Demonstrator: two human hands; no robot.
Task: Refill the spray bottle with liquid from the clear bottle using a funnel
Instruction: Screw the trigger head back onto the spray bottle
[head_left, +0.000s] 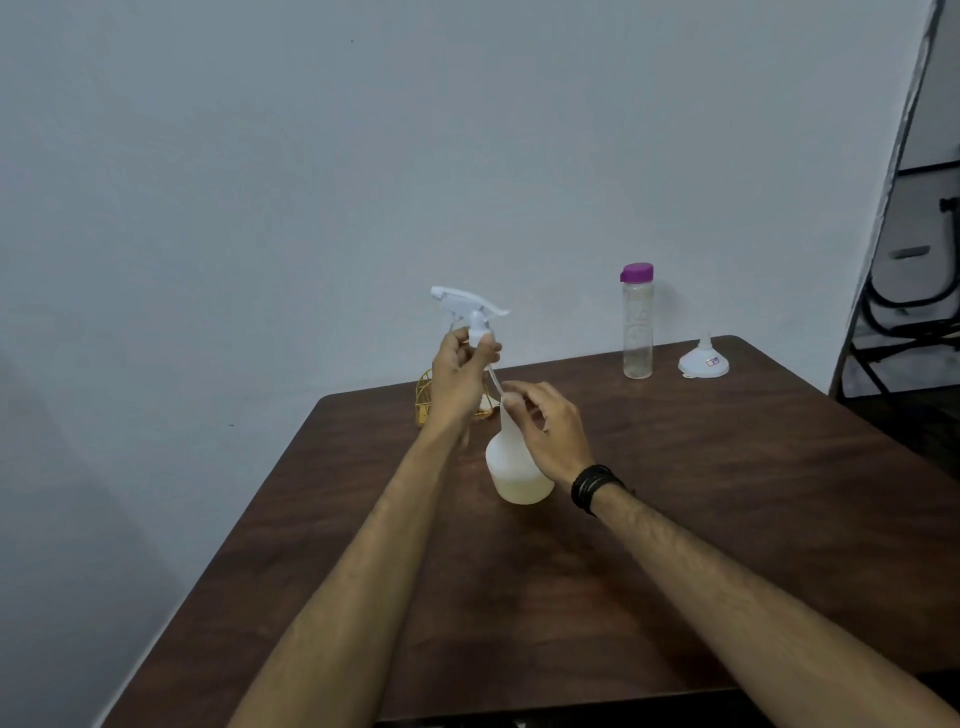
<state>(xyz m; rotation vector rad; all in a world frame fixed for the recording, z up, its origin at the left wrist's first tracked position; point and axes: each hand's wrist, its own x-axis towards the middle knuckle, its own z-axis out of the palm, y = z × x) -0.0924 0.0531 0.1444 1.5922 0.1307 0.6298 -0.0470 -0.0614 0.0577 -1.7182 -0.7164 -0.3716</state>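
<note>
My left hand (460, 374) grips the collar of the white spray head (467, 306), lifted above the bottle with its thin dip tube running down into the neck. A translucent white spray bottle (517, 470) stands on the brown table (675, 519) with a little pale liquid at the bottom. My right hand (550, 426) holds the bottle's neck and shoulder. Upright at the back of the table is the clear bottle (637, 332) with a purple cap. A white funnel (703, 359) lies upside down to its right.
A yellow wire holder (426, 400) sits behind my left hand near the table's back edge. A pale wall runs behind the table. Dark metal chair frames (909, 291) stand at the far right, off the table.
</note>
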